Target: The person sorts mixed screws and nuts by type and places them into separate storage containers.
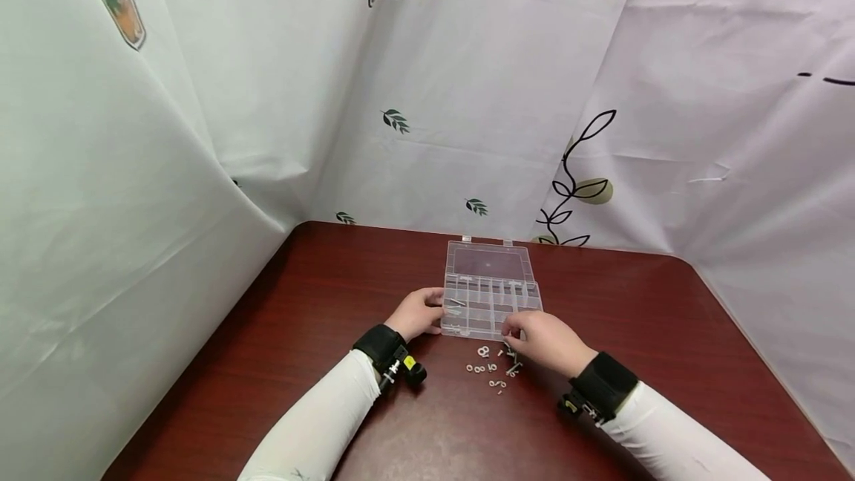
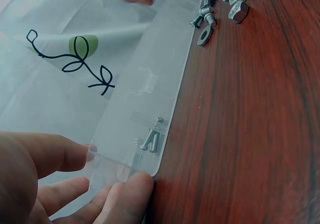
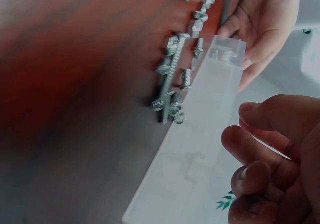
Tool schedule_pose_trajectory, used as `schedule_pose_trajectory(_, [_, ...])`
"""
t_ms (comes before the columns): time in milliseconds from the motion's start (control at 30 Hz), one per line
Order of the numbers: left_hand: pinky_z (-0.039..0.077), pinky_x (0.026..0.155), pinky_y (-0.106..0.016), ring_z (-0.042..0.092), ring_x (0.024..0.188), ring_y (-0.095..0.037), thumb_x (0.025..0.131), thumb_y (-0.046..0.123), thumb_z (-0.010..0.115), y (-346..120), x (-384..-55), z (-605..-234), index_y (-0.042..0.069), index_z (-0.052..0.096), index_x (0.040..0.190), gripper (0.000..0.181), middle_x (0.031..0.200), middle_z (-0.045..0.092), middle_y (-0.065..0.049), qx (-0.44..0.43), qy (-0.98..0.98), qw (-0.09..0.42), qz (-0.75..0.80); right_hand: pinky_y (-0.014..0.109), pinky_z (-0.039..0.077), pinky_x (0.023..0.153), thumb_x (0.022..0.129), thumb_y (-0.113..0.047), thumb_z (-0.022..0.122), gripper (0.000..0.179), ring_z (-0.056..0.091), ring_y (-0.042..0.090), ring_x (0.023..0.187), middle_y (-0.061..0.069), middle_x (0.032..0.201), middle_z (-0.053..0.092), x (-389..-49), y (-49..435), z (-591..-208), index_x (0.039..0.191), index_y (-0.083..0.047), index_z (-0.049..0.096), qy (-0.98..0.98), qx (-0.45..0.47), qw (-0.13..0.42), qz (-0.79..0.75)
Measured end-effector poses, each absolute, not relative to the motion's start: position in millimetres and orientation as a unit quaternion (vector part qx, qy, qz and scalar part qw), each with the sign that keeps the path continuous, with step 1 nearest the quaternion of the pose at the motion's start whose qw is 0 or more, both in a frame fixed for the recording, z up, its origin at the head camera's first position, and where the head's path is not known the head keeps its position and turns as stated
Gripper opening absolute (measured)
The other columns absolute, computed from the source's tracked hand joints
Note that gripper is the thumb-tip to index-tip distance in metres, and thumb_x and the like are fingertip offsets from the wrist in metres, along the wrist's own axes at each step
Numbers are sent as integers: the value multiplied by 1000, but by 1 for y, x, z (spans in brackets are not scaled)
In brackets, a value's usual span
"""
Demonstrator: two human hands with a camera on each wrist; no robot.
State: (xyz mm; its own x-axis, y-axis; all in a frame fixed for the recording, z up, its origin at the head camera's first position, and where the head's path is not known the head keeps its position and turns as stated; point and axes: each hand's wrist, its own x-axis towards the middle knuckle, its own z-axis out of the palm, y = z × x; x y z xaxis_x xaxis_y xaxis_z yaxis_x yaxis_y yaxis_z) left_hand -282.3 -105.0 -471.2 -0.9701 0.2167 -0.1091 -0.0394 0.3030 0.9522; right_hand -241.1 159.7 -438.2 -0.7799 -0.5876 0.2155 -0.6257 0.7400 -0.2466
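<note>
A clear plastic compartment box [image 1: 477, 335] lies on the table, its lid [image 1: 490, 264] folded back. My left hand [image 1: 415, 314] grips the box's left end, thumb at the front corner in the left wrist view. Several small bolts [image 2: 152, 136] show through the wall near that corner. Over the front right part of the box hovers my right hand [image 1: 548, 341]. Its fingers are loosely bent in the right wrist view, with nothing visible between thumb and forefinger. Loose nuts and washers [image 1: 483, 352] lie before the box, beside several bolts [image 1: 513, 368], one of them long [image 3: 174, 68].
The dark red wooden table [image 1: 347, 266] reaches back to a white printed cloth [image 1: 481, 95], which also hangs along both sides. Each wrist wears a black strap with a small camera, such as the left strap [image 1: 379, 347].
</note>
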Motion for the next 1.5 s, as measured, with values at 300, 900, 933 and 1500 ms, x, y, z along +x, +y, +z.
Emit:
schedule_pose_trajectory(300, [61, 65, -33, 65, 98, -24, 96, 3, 60, -106, -283, -471, 1, 48, 144, 50, 127, 58, -20, 57, 798, 108, 590, 23, 43, 58, 86, -15, 73, 18, 46, 0, 64, -19, 70, 50, -238, 173, -439, 79, -28, 63, -931, 333, 35, 144])
schedule_pose_trajectory(900, [61, 64, -33, 66, 97, -24, 95, 2, 61, -105, -283, -471, 0, 48, 144, 50, 126, 58, -20, 57, 792, 107, 598, 22, 38, 55, 81, -8, 73, 24, 43, 2, 61, -18, 68, 47, -242, 174, -442, 71, -24, 58, -918, 385, 19, 90])
schedule_pose_trajectory(933, [61, 64, -33, 66, 97, -24, 95, 2, 61, -105, -283, -471, 0, 48, 144, 50, 126, 58, -20, 59, 792, 106, 598, 22, 38, 54, 81, -8, 73, 24, 42, 2, 61, -17, 68, 47, -241, 174, -442, 71, -24, 58, -918, 386, 21, 89])
schedule_pose_trajectory(1500, [61, 64, -34, 65, 94, -25, 95, 1, 61, -104, -281, -470, -1, 49, 143, 49, 125, 58, -21, 55, 793, 104, 598, 21, 33, 49, 76, -12, 77, 31, 38, 4, 57, -18, 61, 40, -239, 174, -451, 64, -26, 52, -916, 394, 66, 47])
